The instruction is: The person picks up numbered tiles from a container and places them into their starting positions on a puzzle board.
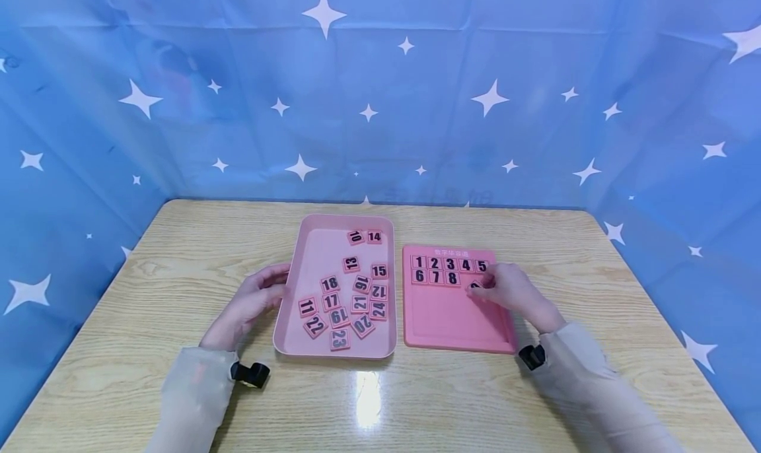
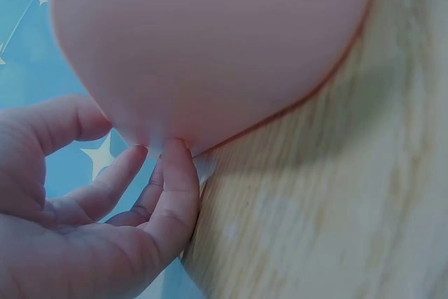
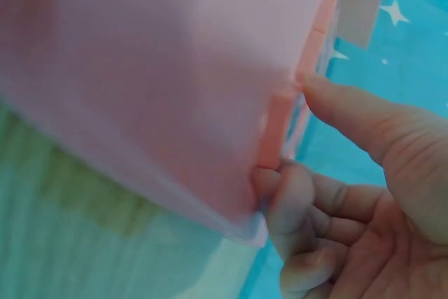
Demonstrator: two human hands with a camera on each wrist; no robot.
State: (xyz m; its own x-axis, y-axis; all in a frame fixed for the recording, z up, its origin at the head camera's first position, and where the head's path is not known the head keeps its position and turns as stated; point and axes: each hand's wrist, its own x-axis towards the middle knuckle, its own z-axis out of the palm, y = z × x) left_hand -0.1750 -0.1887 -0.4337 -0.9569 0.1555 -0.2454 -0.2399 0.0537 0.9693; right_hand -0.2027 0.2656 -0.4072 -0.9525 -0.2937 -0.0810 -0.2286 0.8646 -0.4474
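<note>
Pinching a numbered tile [image 1: 474, 284] — a 9, as far as my fingers leave it visible — my right hand [image 1: 516, 289] holds it at the pink board [image 1: 442, 317], near the 8 [image 1: 453, 278] in the second row; whether it touches the floor there, I cannot tell. Eight placed tiles [image 1: 450, 264] lie in order: 1 to 5 across the top, 6 to 8 beneath. Just beside the board sits the tray [image 1: 318, 245], where loose tiles [image 1: 331, 300] 10 to 24 lie at odd angles. By that count, I judge the work about a third done. My left hand [image 1: 252, 300] grips nothing, fingertips against the tray's outer wall, well apart from my right. Tray and board rest on a wood-grain table [image 1: 178, 261] before a blue, star-printed backdrop [image 1: 380, 63]. The right wrist view shows the tile's orange side between thumb and finger, which the head view hides; only the head view reads the numerals. The left wrist view catches my fingertips at the wall — and no tiles.
</note>
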